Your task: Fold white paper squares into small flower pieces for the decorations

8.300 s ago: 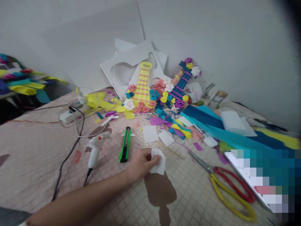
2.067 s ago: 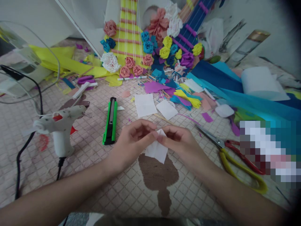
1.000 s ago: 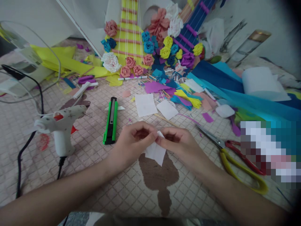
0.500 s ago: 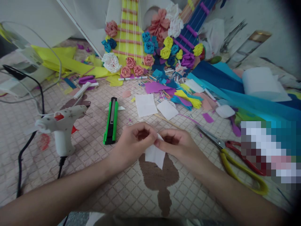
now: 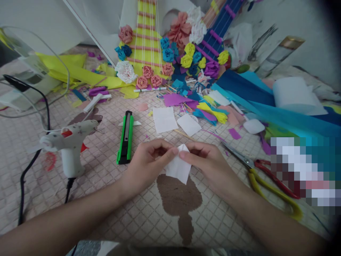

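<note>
Mat [image 5: 106, 199], one, pink with a grid pattern, covering the whole work surface. Paper guitars, two, propped at the far edge: one yellow guitar [image 5: 146, 42], one blue guitar [image 5: 218, 28], both trimmed with paper flowers. Blue paper sheets [image 5: 255, 96], several, spread at right; exact count unclear where they overlap. White roll [image 5: 293, 94], one, lying on those sheets. Scissors [image 5: 266, 174], one pair, red and yellow handles, right of the hands. Glue gun [image 5: 69, 145], one, standing at left. Green knife [image 5: 125, 137], one, just beside the left hand [image 5: 147, 167]. White squares, two [image 5: 164, 119] [image 5: 189, 124], lying flat beyond the hands. White paper piece [image 5: 179, 168], one, held just above the mat's centre, its top edge pinched by the left hand and the right hand [image 5: 210, 167] together.
</note>
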### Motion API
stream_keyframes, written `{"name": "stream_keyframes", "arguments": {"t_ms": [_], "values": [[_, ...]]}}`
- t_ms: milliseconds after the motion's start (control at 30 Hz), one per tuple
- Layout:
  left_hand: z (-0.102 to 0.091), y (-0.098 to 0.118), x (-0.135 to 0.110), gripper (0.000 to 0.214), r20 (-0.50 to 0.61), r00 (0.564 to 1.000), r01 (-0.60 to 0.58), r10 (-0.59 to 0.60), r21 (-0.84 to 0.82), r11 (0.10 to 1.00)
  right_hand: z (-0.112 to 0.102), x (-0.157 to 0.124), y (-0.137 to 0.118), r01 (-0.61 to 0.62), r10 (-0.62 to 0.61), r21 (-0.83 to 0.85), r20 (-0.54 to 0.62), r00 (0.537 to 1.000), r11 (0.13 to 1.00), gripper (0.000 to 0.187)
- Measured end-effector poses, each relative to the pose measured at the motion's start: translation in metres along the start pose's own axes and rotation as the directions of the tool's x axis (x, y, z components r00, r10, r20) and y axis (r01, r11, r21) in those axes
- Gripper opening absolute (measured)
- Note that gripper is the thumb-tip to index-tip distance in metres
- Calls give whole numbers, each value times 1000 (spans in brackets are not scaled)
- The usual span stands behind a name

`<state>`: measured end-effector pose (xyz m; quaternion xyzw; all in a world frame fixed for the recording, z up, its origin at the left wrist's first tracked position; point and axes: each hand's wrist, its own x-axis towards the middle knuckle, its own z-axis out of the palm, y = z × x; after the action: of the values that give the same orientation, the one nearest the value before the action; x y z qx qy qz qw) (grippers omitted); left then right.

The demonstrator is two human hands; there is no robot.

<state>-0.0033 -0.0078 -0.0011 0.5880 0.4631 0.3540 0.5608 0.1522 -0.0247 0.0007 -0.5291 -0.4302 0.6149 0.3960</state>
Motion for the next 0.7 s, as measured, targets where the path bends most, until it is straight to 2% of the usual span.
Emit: {"name": "stream_keyframes", "arguments": {"t_ms": [400,600,700], "values": [[-1,1,0,17,-30,999,-14,14,4,1000,-1,1,0,26,-26,-9,-22,999,1000,17],[0,2,0,15,18,1000,-5,6,-30,1000,-1,1,-1,21,-21,17,0,1000,1000,16],[0,2,1,16,4,1000,26,-26,-55,998,-1,2,-2,62,-63,47,17,998,997,17]]}}
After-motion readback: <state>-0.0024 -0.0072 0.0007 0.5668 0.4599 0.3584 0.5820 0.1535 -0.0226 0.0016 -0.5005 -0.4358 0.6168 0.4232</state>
